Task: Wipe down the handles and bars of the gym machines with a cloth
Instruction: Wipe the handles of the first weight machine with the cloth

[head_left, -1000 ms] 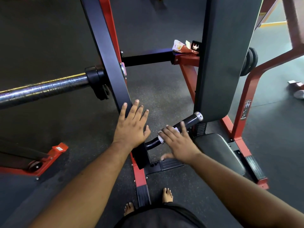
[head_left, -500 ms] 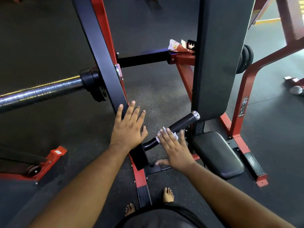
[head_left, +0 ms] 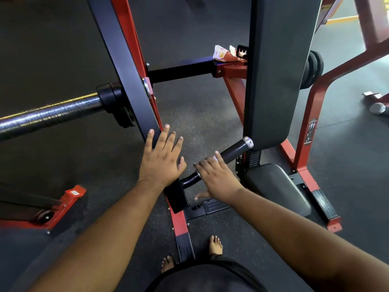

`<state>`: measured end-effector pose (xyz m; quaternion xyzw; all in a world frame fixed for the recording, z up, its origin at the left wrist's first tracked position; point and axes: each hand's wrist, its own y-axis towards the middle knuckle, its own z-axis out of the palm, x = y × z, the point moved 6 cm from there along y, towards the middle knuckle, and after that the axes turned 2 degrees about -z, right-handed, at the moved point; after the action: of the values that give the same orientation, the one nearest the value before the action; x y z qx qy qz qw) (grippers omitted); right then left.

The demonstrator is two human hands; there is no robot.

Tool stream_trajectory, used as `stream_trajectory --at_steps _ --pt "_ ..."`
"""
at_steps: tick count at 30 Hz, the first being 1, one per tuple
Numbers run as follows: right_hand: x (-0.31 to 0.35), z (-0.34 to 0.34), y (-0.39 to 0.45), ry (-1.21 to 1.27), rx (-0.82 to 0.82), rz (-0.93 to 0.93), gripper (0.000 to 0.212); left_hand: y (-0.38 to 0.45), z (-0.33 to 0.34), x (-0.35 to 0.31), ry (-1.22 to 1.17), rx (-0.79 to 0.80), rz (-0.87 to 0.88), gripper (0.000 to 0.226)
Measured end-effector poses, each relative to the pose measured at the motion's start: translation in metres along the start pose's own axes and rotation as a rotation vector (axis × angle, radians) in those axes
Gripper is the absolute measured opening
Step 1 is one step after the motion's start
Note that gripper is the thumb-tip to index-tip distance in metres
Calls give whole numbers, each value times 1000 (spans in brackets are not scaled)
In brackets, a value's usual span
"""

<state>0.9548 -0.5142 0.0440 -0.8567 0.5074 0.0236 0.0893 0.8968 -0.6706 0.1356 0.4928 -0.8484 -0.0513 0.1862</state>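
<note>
Right hand (head_left: 219, 178) slid down handle (head_left: 233, 151) (cloth (head_left: 215, 158) under fingers (head_left: 205, 165)).

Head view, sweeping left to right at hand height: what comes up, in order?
Chrome knurled barbell sleeve → black slanted upright beam → left hand, flat on that beam → right hand over the black rubber handle → black padded seat → red steel frame leg.

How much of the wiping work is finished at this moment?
Nothing shows as finished. In hand: the right hand wipes the black handle, a bit of white cloth showing under its fingers, while the left hand rests flat on the black upright. The long steel bar looks still to do.
</note>
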Motion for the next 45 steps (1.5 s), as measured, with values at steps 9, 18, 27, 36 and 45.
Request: stream_trajectory --at_steps 9,18,27,36,45 --pt "-62 -22 -15 238 -17 -333 78 0 3 1 19 25 -11 63" --pt "55 0 11 100 -118 -145 53 -1 4 1 -11 -40 -5 61" --pt "32 8 -12 -204 71 -136 76 -1 3 0 -4 -34 -9 62" --pt "49 -4 18 -141 -4 -142 65 0 2 0 -7 -21 -4 62" --pt "59 0 35 -98 58 -55 54 0 2 0 -8 -31 -5 60"
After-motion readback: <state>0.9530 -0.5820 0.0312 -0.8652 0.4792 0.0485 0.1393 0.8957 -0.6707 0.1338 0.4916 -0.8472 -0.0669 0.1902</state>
